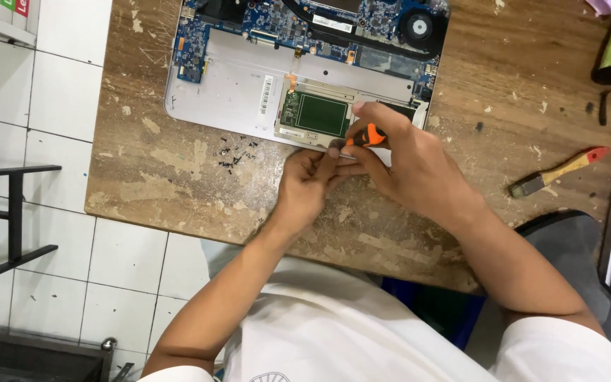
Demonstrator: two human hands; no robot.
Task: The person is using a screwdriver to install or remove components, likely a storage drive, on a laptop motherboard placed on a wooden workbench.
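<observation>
An opened silver laptop base (228,92) lies on the worn wooden table (157,184), its blue circuit board, a fan (419,27) and the green trackpad board (319,115) exposed. My right hand (404,163) grips an orange-and-black screwdriver (365,136) at the laptop's near edge, just below the trackpad board. My left hand (309,185) is beside it, fingers pinched at the screwdriver's tip. Whether those fingers hold a screw is too small to tell.
Several small black screws (235,155) lie loose on the table left of my hands. A small brush with a red-tipped handle (556,172) rests at the right. A black metal rack (12,219) stands on the white tiled floor to the left.
</observation>
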